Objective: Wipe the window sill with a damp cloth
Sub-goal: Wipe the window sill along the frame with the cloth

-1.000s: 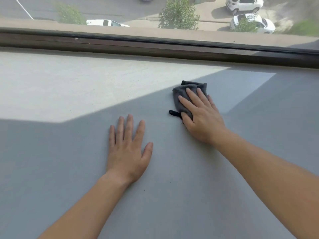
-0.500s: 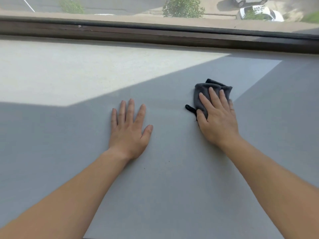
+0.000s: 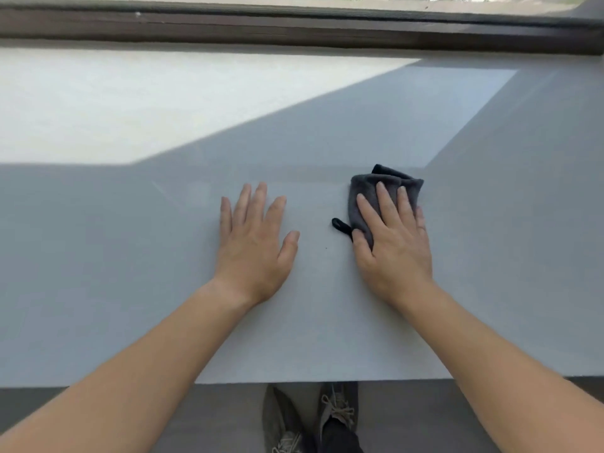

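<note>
A wide grey window sill [image 3: 327,132] fills the view, sunlit at the back left and shaded elsewhere. A small dark grey cloth [image 3: 362,191] with a black loop at its left lies bunched on the sill right of centre. My right hand [image 3: 392,243] presses flat on the cloth with straight fingers, covering its near half. My left hand [image 3: 253,243] rests flat on the bare sill, fingers spread, about a hand's width left of the cloth.
The dark window frame [image 3: 294,29] runs along the back of the sill, with glass above it. The sill's front edge [image 3: 327,382] lies close to me; below it are the floor and my shoes [image 3: 310,420].
My right hand has slid the cloth toward me across the sill. The view has tipped downward, bringing the sill's front edge and my shoes into sight. My left hand stays flat.
</note>
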The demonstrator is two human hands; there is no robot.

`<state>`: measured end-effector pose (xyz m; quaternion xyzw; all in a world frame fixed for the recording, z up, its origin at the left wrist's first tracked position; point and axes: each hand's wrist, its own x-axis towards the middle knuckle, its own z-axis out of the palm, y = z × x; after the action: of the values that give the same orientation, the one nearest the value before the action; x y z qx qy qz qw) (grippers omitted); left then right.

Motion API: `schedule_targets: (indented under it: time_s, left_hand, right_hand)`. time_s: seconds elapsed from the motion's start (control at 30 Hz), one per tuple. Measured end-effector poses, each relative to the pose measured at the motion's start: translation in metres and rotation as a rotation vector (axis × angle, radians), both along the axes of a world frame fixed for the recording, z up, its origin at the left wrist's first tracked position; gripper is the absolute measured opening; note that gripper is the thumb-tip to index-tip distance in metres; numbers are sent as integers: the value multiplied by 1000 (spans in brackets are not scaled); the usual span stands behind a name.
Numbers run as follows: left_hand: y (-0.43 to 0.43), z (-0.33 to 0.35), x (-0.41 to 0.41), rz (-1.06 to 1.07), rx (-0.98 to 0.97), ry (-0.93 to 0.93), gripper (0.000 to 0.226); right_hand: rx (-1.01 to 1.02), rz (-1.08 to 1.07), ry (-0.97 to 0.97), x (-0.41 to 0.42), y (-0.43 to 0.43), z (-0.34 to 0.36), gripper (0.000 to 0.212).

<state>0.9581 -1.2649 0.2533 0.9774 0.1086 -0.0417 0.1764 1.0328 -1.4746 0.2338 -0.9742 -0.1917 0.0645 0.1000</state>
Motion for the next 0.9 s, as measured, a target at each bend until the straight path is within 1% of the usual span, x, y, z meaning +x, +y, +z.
schedule_targets:
  time_s: [0.03, 0.1, 0.13, 0.17, 0.2, 0.23, 0.33, 0.37, 0.4, 0.43, 0.5, 0.57, 0.6, 0.63, 0.67, 0.77, 0.8, 0.83, 0.87, 0.9]
  left_hand:
    - [-5, -1, -13, -5, -3, 7, 69]
    - [-10, -9, -34, -22, 8, 48, 72]
    - [-11, -14, -40, -39, 26, 65, 73]
    - [-11, -17, -44, -53, 41, 76, 73]
    - [-10, -18, -45, -56, 40, 80, 74]
    - [-10, -18, -45, -47, 23, 82, 75]
    - [-10, -16, -44, -36, -28, 97, 78]
    - [-10, -15, -44, -38, -24, 102, 78]
    - [-11, -15, -44, -35, -13, 107, 79]
    - [-12, -15, -44, -32, 3, 110, 79]
    - [-13, -17, -44, -29, 38, 113, 79]
    - [-13, -18, -44, -31, 59, 111, 78]
    - [-13, -19, -44, -34, 68, 108, 77]
    - [-13, -19, -45, -38, 77, 107, 77]
    - [-13, -19, -44, -41, 84, 109, 77]
    - [-14, -21, -44, -37, 104, 113, 78]
    - [-15, -21, -44, -31, 103, 111, 79]
    - [-16, -21, -43, -24, 100, 110, 79]
    - [-16, -21, -43, -19, 96, 111, 79]
    - [-15, -20, -43, -15, 91, 117, 78]
  right_hand:
    - [15, 58, -10, -20, 4, 1, 62]
    - [17, 268, -22, -59, -2, 0, 61]
    - [-2, 361, -10, -71, -10, 0, 60]
    - [-15, 411, -2, -74, -21, 0, 60]
    - [-22, 404, -5, -70, -31, -1, 60]
    - [-27, 337, -11, -64, -39, -2, 60]
    - [4, 17, 3, -57, -40, -1, 62]
    - [16, -36, -5, -65, -33, 0, 62]
    - [22, -33, -21, -79, -25, 1, 62]
    - [25, 27, -32, -96, -18, 2, 62]
    - [31, 228, -38, -129, -14, 0, 60]
    - [34, 374, -34, -139, -28, 1, 59]
    - [31, 392, -39, -134, -40, 0, 59]
    - [21, 358, -43, -126, -55, -2, 59]
    - [15, 275, -43, -115, -72, -4, 59]
    - [21, -78, -32, -89, -112, 0, 62]
    - [21, -144, -41, -91, -109, 1, 62]
    - [27, -147, -62, -99, -99, 1, 62]
    - [36, -87, -80, -109, -86, 1, 61]
    - [52, 19, -92, -122, -75, -1, 60]
